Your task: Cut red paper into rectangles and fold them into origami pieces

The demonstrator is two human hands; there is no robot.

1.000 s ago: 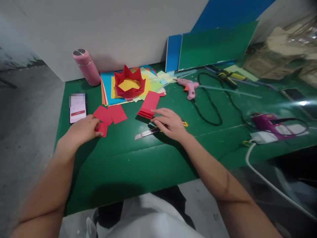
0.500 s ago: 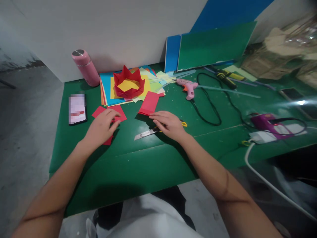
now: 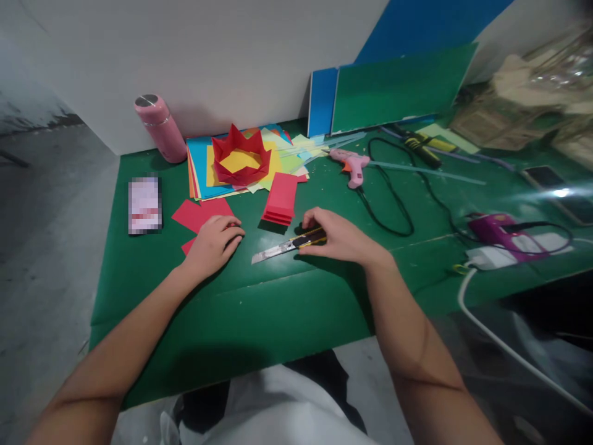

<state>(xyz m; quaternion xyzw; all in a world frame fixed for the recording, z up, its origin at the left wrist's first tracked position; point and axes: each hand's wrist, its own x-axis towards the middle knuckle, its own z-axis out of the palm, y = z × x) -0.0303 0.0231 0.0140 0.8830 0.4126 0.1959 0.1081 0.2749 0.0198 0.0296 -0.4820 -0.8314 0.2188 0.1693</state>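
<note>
My left hand [image 3: 214, 244] lies with curled fingers on flat red paper squares [image 3: 197, 214] on the green table [image 3: 259, 309]. My right hand [image 3: 337, 236] grips the yellow-black handle of a utility knife [image 3: 287, 245], whose bare blade points left along the tabletop. A stack of folded red paper pieces [image 3: 280, 198] sits just beyond the knife. Farther back a red paper crown with a yellow centre [image 3: 241, 159] rests on a pile of coloured sheets [image 3: 200, 167].
A pink bottle [image 3: 160, 128] stands at the back left, a phone [image 3: 144, 204] lies on the left. A pink glue gun [image 3: 352, 164] with a black cord, a purple glue gun [image 3: 498, 227], a white cable [image 3: 486, 334] and leaning green and blue boards [image 3: 398, 83] fill the right.
My left hand slid right over the red squares toward the knife. My right hand shifted right and closed round the knife handle, which was under it before.
</note>
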